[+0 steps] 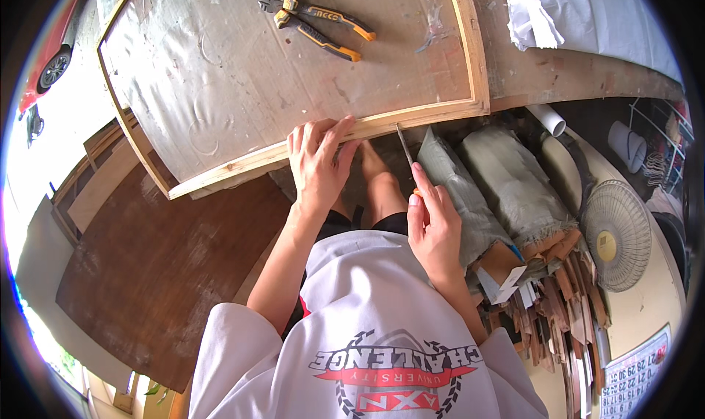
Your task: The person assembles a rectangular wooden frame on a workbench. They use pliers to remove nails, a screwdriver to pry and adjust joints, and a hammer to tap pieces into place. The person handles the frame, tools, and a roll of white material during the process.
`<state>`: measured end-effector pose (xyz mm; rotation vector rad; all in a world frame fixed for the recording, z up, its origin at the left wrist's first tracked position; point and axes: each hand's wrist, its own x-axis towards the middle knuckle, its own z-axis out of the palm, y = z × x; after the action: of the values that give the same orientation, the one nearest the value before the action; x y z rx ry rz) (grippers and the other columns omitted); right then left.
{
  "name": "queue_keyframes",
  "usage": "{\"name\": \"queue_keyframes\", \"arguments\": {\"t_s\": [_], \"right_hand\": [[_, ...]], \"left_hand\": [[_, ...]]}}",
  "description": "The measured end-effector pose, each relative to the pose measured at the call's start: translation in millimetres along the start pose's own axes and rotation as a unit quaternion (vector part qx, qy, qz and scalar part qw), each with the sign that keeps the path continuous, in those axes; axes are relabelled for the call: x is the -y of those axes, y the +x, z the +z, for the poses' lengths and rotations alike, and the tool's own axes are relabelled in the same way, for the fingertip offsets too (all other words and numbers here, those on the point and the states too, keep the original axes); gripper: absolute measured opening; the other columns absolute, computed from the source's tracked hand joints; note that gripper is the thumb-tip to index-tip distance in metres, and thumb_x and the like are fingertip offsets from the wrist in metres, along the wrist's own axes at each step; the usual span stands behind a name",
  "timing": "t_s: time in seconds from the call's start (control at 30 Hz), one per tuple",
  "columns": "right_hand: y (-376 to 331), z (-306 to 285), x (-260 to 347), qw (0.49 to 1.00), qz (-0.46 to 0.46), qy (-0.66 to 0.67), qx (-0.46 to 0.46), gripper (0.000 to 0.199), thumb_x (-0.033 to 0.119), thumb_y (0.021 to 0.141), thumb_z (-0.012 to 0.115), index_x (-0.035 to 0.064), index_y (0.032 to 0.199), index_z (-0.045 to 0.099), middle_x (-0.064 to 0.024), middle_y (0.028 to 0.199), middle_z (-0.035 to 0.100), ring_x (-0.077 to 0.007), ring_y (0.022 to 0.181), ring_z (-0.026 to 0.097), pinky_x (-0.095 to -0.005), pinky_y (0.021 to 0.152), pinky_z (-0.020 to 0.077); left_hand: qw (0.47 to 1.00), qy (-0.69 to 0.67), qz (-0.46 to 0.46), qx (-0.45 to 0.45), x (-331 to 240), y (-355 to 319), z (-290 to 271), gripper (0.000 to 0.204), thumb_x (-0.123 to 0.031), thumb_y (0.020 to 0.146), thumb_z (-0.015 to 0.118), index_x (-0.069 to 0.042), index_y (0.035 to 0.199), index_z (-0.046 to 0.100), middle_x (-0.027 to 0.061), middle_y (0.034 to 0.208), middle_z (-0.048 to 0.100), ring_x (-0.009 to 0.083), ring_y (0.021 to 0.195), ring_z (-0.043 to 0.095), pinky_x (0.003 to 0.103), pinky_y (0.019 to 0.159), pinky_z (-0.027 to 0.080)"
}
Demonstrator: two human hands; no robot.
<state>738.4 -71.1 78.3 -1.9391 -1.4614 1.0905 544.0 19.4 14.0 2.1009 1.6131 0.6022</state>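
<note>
A light wooden frame (pixel 242 162) lies on the worktable, its near rail running across in front of me. My left hand (pixel 317 151) is closed over this rail near its middle, fingers on top and thumb toward the near side. In my right hand (pixel 435 224) is a slim hand tool (pixel 405 147) with a narrow metal blade and a bit of orange handle showing. My index finger lies along it. The blade points away from me, its tip at the frame's near edge, right of my left hand; whether they touch I cannot tell. Its exact kind is unclear.
Pliers (pixel 316 24) with black and orange handles rest inside the frame on the stained table surface (pixel 242 74). Below right are stuffed sacks (pixel 507 177), wood strips (pixel 565 309) and a round fan (pixel 615 235). A brown board (pixel 169 272) stands at lower left.
</note>
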Motion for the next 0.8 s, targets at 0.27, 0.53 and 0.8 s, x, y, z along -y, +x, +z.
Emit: {"name": "queue_keyframes", "arguments": {"t_s": [0.27, 0.53, 0.8], "right_hand": [[3, 63, -65, 0.992, -0.006, 0.086, -0.093, 0.016, 0.011, 0.099, 0.066, 0.0023, 0.112, 0.062, -0.0164, 0.086, 0.065, -0.0288, 0.069, 0.067, -0.0373, 0.06, 0.0525], [25, 82, -98, 0.995, 0.005, 0.092, -0.043, 0.02, 0.01, 0.104, 0.058, -0.0008, 0.12, 0.059, -0.0172, 0.103, 0.067, -0.0283, 0.078, 0.066, -0.0367, 0.068, 0.0534], [-27, 61, 5, 1.0, 0.0, -0.023, -0.009, 0.037, 0.01, 0.104, 0.055, -0.0003, 0.139, 0.054, -0.0189, 0.115, 0.07, -0.035, 0.083, 0.071, -0.0413, 0.069, 0.0581]], "left_hand": [[1.0, -0.021, -0.013, 0.019, 5, 5, -3, 0.04, -0.015, 0.075, 0.086, -0.016, 0.115, 0.078, 0.0028, 0.098, 0.067, 0.026, 0.093, 0.059, 0.041, 0.088, 0.046], [0.999, -0.024, 0.006, 0.04, 10, 8, -9, 0.047, -0.02, 0.075, 0.087, -0.018, 0.12, 0.075, 0.0007, 0.099, 0.069, 0.024, 0.097, 0.061, 0.041, 0.09, 0.044], [0.998, -0.004, -0.011, 0.057, 43, -2, -53, 0.042, -0.019, 0.078, 0.085, -0.015, 0.118, 0.071, 0.0047, 0.108, 0.065, 0.0276, 0.099, 0.059, 0.042, 0.089, 0.046]]}}
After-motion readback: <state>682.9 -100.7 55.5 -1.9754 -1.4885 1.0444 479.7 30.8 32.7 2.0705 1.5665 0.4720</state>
